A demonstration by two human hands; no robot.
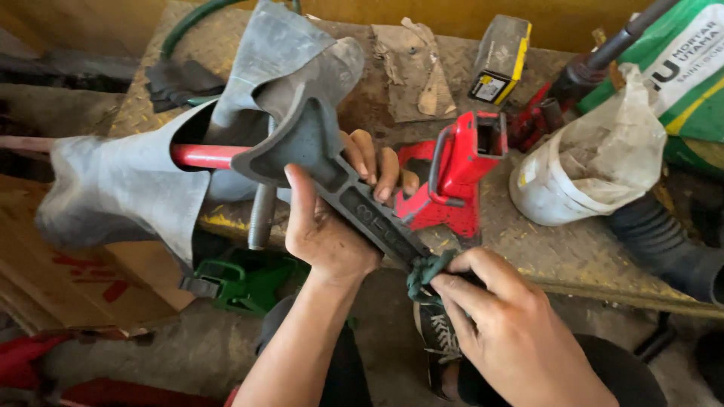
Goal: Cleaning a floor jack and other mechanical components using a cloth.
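My left hand (332, 218) wraps around the shaft of a large dark grey metal lever tool (317, 147); its fingers curl over the far side. The tool's curved head presses against a grey rubber inner tube (128, 185) draped over a red bar (204, 156). Lower right, my right hand (498, 316) is closed on the tool's handle end, where a dark green rag (426, 271) is tied. A red metal vise (456, 177) stands just behind the tool on the steel checker-plate bench (543, 245).
A white bag-lined bucket (588, 169) sits at the right beside a green sack (682, 71) and a black corrugated hose (664, 241). A small black and yellow box (499, 59) and torn cardboard (415, 71) lie at the back. A green metal object (237, 283) lies below the bench.
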